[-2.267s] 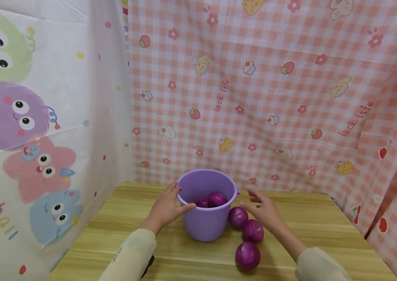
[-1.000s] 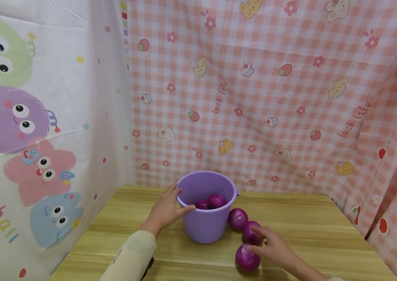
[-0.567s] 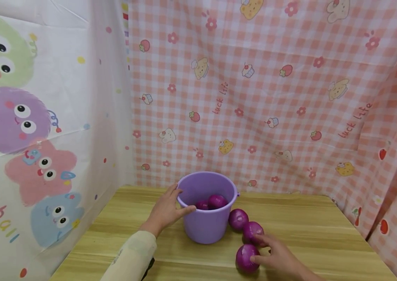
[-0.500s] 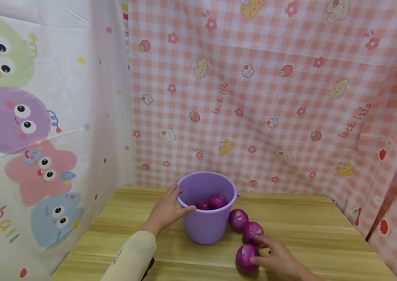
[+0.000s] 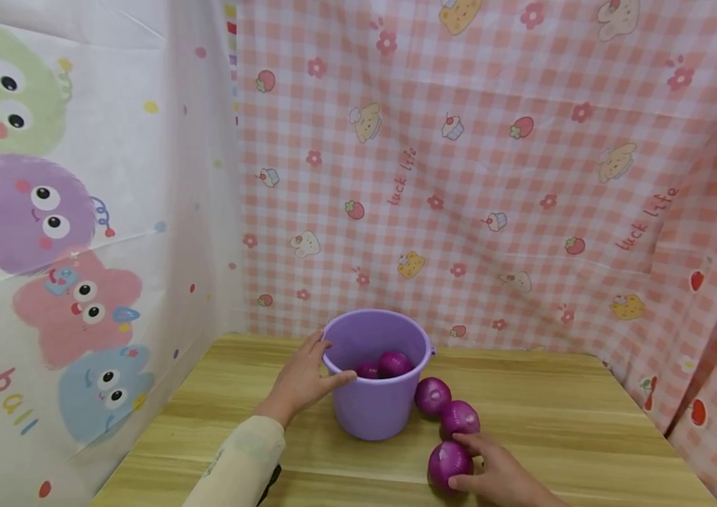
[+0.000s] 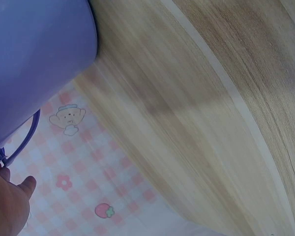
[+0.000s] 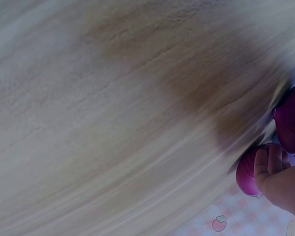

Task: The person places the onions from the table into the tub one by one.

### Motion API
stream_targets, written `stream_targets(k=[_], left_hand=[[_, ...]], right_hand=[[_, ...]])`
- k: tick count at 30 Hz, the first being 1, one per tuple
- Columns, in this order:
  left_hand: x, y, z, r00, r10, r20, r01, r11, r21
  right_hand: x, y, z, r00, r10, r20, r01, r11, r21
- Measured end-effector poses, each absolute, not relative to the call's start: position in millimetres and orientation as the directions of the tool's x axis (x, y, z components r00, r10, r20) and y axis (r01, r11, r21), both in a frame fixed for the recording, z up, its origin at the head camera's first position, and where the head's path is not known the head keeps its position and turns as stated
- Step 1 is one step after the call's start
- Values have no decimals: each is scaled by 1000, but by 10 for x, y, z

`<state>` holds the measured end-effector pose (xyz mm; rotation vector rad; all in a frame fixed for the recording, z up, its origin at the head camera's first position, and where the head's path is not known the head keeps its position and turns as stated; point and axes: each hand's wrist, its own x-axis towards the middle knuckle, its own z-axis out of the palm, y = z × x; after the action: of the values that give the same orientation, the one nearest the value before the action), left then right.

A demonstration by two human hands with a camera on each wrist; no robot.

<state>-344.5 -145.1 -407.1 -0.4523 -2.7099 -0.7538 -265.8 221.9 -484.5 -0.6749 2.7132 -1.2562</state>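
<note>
A purple bucket (image 5: 372,408) stands upright on the table, with red onions (image 5: 394,364) inside. My left hand (image 5: 300,380) holds its left rim, thumb over the front edge; in the left wrist view, fingertips of the left hand (image 6: 10,201) show beside the bucket's handle (image 6: 27,140). Three more red onions lie in a line right of the bucket. The nearest onion (image 5: 449,466) is between the thumb and fingers of my right hand (image 5: 501,473), which grips it from the right. Its fingers also lie close to the middle onion (image 5: 460,420). The far onion (image 5: 433,397) sits by the bucket.
The wooden table (image 5: 561,422) extends on both sides of the bucket. Behind it hangs a pink checked cloth (image 5: 479,176). A white cloth with cartoon figures (image 5: 194,211) hangs on the left.
My right hand has come down from beside the bucket's rim to the nearest onion, and its fingers have closed in around it. The left hand has stayed on the bucket.
</note>
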Motion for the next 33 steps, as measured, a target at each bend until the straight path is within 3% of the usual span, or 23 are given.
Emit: stream_targets(k=[7, 17, 27, 33], left_hand=[[-3424, -1436, -4055, -914, 218, 343, 366, 810, 459], [-3427, -1431, -4061, -917, 217, 335, 360, 813, 457], [-3426, -1441, -4069, -914, 215, 344, 363, 811, 458], [-3427, -1446, -4078, -915, 209, 346, 360, 808, 466]], right_hand=[[-2660, 2203, -4883, -884, -441, 156, -406, 558, -724], [-2665, 2209, -4872, -896, -440, 66, -313, 519, -795], [-2692, 2180, -4834, -905, -425, 35, -287, 547, -786], [-2709, 2144, -4786, -916, -388, 101, -320, 556, -767]])
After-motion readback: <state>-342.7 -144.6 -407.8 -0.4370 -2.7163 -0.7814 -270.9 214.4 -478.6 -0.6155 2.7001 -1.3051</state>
